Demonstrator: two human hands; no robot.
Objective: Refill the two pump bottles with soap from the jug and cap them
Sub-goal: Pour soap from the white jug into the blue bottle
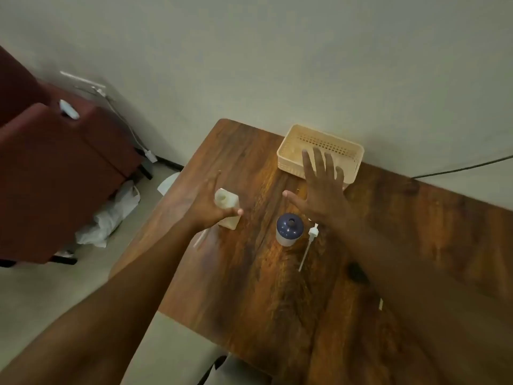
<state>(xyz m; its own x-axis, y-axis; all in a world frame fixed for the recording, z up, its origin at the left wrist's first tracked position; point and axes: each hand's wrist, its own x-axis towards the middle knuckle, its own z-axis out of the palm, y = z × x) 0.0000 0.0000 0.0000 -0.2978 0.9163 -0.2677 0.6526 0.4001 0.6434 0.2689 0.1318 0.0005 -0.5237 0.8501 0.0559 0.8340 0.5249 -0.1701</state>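
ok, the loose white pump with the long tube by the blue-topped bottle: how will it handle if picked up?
The pump looks light, being thin plastic. Its long narrow dip tube probably flexes if lifted by the head. Lying flat on the table, it may roll or skid when nudged.

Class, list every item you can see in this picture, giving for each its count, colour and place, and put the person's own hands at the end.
square bottle: one, pale cream, uncapped, left part of the table, upright
round bottle: one, white with a dark blue top, uncapped, table centre
pump head with tube: one, white, lying right of the round bottle
second pump tube: one, whitish, lying near the square bottle, partly hidden
basket: one, beige, far table edge by the wall
table: one, dark wood
chair: one, dark red, left, on the floor
crumpled bags: white, floor under the chair
cable: one, dark, right, along the wall
left hand: grips the square bottle
right hand: fingers spread, over the basket's near edge
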